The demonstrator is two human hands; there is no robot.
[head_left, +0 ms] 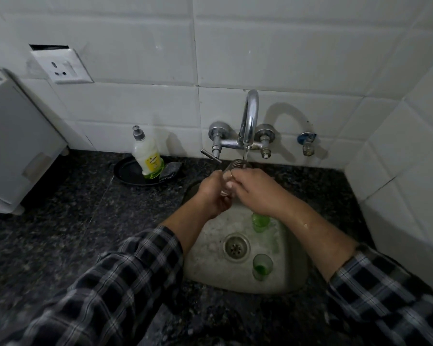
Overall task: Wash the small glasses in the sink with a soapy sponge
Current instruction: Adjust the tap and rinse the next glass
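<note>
Both my hands hold one small clear glass [237, 165] under the running tap [250, 116], above the back of the sink [210, 258]. My left hand [214, 193] grips its lower part; my right hand [254, 189] wraps it from the right. Water streams into its rim. Two small green glasses stand in the sink: one [260, 221] just below my right wrist, another [262, 266] right of the drain [236, 246]. A dark sponge [171, 170] lies on a black plate [128, 172] left of the tap.
A dish soap bottle [147, 156] stands on the black plate. The dark granite counter [73, 221] surrounds the sink. A white appliance [13, 151] sits at far left. White tiled walls close the back and right; a small side tap [307, 143] protrudes from the wall.
</note>
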